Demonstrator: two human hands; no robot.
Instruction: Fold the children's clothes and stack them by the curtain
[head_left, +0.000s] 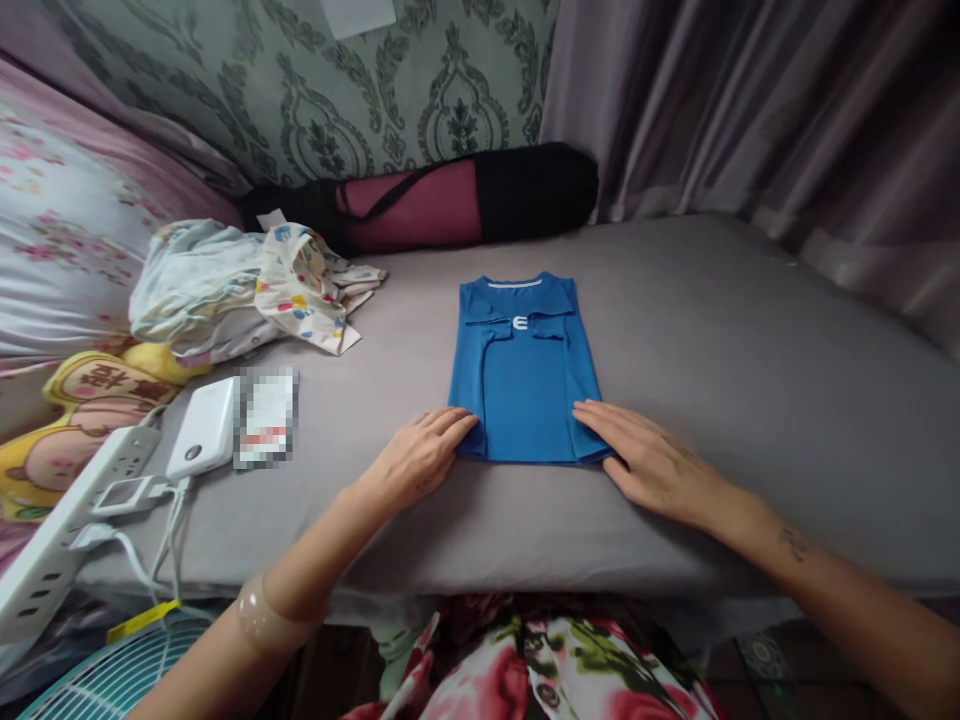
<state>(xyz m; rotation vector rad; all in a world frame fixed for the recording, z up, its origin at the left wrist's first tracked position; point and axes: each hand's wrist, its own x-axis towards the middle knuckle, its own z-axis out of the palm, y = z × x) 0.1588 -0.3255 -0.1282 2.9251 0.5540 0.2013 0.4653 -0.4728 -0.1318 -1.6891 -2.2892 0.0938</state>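
Note:
A blue shirt [525,390] lies on the grey sheet, its sides and sleeves folded inward over the front, with the neckline at the far end and a white mark near the top. My left hand [426,455] is at its near left corner, fingertips on the fabric. At the near right corner, my right hand [649,462] rests with fingers stretched over the folded edge and the thumb by the hem. The left fingers lie close together, and whether they pinch the cloth is hard to tell.
Crumpled clothes [217,285] lie at the back left, near a long black and maroon bag [420,205] along the wall. A white power bank [206,425], a blurred packet [266,418], a power strip [71,530] and yellow plush [56,450] are on the left.

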